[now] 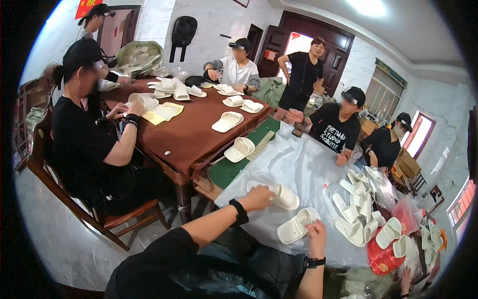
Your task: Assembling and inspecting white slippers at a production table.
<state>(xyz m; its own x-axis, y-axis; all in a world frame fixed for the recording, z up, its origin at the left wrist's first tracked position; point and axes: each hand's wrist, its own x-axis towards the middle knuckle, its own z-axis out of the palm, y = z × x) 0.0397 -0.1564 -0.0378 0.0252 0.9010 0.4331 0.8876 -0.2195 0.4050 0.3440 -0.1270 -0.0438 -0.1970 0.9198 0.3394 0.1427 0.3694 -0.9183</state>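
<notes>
The left hand (256,198) is closed on a white slipper (283,196) at its near end; the slipper lies on the clear plastic sheet (294,164) that covers the counter, and its long axis goes from the hand toward the right. The right hand (315,237) has its fingers bent on the edge of a second white slipper (297,226), which lies just to the left of this hand, with its long axis going up to the right. The two slippers are near to each other but apart, so each hand has its own one, two in total.

Further to the right there is a pile of white slippers (358,209) of the same kind, about ten, though I cannot count them exactly. Beyond it lies a red bag (382,256). On the brown table (189,134) at the left more slippers lie separately, and several other persons sit around.
</notes>
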